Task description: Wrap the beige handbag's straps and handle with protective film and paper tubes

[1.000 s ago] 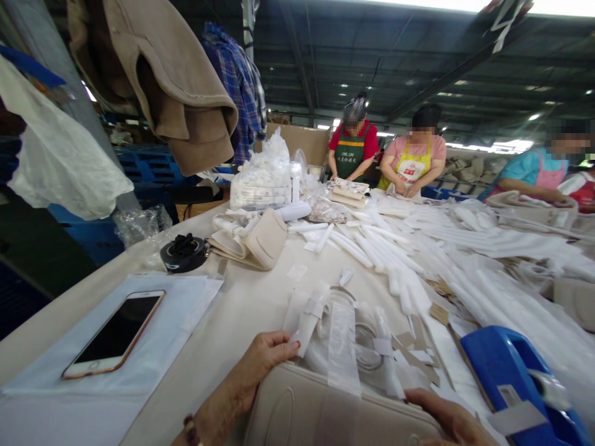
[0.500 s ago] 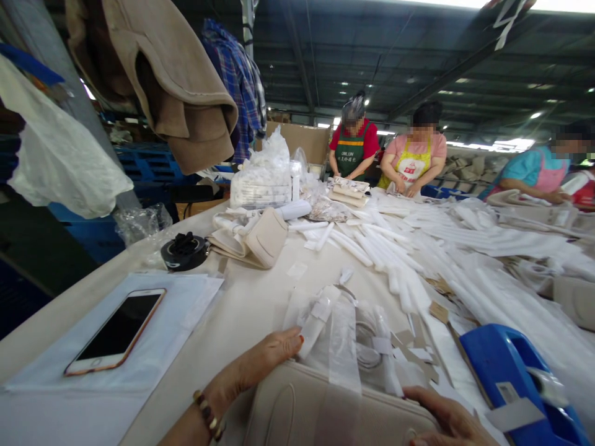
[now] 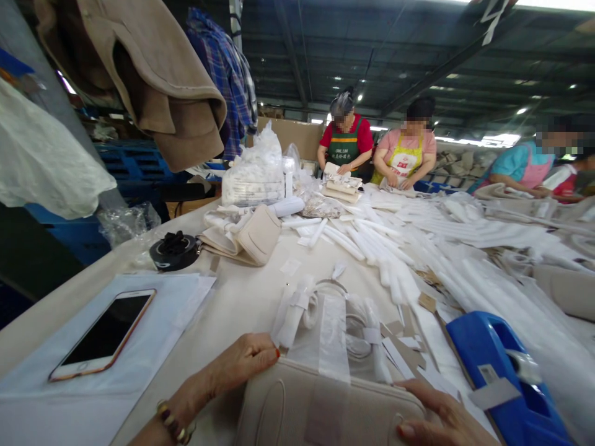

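A beige handbag [image 3: 292,402] stands at the table's front edge, close to me. A strip of clear film [image 3: 332,347] runs over its top and down its front. Behind the top edge, strap parts wrapped in white foam [image 3: 297,316] stick up, along with a coiled cord-like piece. My left hand [image 3: 242,365] holds the bag's upper left corner, thumb along the top edge. At the right end my right hand [image 3: 439,412] grips the bag, with a fingertip on its front face. The bag's lower part is out of frame.
A phone [image 3: 105,334] lies on white sheets at the left. Black tape [image 3: 174,251] and another beige bag [image 3: 255,235] sit beyond. White foam strips [image 3: 367,248] cover the right, with a blue tape dispenser [image 3: 502,371] nearer. Several people work across the table.
The view has shifted slightly right. Both hands remain on the handbag; the left thumb now lies along its top edge and the wrapped strap leans further back.
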Demonstrator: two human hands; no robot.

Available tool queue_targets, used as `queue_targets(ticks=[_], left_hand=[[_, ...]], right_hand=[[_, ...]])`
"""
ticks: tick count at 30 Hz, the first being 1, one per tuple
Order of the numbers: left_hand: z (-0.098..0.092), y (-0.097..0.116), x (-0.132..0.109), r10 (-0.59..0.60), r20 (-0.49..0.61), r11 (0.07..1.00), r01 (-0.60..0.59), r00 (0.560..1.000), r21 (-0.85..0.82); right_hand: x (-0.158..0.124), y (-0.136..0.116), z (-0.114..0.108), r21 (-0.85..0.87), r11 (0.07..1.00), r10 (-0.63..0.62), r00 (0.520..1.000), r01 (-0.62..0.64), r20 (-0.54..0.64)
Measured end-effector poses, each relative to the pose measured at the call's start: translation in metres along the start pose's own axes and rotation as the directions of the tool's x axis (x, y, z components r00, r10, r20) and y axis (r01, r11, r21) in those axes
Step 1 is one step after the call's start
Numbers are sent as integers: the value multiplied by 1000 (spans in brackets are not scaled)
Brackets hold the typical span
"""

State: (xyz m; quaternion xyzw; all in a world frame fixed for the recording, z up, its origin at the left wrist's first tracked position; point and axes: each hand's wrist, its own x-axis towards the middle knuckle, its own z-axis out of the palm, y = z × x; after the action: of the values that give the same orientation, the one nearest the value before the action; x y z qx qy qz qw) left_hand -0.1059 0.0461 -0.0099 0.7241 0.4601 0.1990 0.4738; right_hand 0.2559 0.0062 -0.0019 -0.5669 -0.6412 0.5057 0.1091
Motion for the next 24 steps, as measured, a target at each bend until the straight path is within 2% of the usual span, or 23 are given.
queue_targets(ticks=[4, 8, 11, 13, 16, 18, 21, 23, 24], left_hand=[[0, -9, -9, -5, -39, 996, 8, 999, 92], [0, -19, -18, 31, -102, 965, -3, 994, 263], [0, -20, -26, 26, -85, 933, 7, 996, 359], [-2, -16, -31, -10, -52, 917, 30, 999, 398], [-8, -8, -36, -82, -1, 936, 77, 997, 344], [-13, -7, -37, -126, 44, 965, 113, 991, 238], [-23, -12, -35, -133, 121, 988, 122, 984, 90], [-28, -14, -32, -126, 161, 989, 111, 979, 99], [-30, -14, -30, -120, 164, 983, 94, 979, 158]], right_hand=[[-5, -10, 3, -33, 999, -13, 999, 12, -31], [-7, -18, 7, 110, 994, 6, 1000, -4, -21], [-8, -20, 9, 207, 978, 4, 1000, -3, -5], [-8, -20, 9, 212, 977, 2, 1000, 3, -25], [-8, -17, 10, 199, 980, 12, 999, -2, -49], [-7, -14, 10, 193, 981, 17, 999, -8, -47], [-6, -9, 12, 191, 982, 10, 999, -4, -34], [-4, -5, 13, 209, 978, 3, 1000, 1, -17], [-4, -3, 13, 220, 975, 0, 1000, 2, -6]])
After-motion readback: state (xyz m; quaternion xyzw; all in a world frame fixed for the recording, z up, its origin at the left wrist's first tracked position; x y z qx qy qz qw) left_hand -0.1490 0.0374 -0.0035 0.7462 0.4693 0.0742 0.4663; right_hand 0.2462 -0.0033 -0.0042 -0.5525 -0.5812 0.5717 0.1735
